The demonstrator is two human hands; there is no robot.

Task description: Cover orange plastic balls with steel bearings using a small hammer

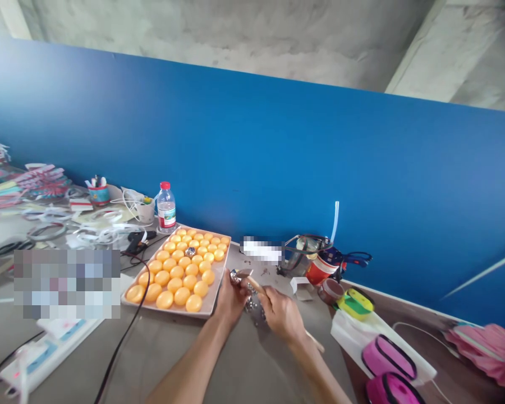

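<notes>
My left hand (232, 300) is closed around a small silvery sparkly object (237, 275), held just off the right edge of a tray (210, 303). My right hand (281, 314) is closed on a thin wooden stick (256, 284) whose tip meets that object; another sparkly piece (255, 306) shows between the two hands. The tray holds several yellow-orange balls (180, 272) in rows, and one silvery sparkly ball (189, 252) sits among them near the back.
A water bottle (166, 207) stands behind the tray. A red cup (320, 268), a jar lid and a yellow-green case (356, 303) lie right. Pink pouches (387, 359) are at the front right. A black cable (126, 331) and a power strip (42, 353) lie left.
</notes>
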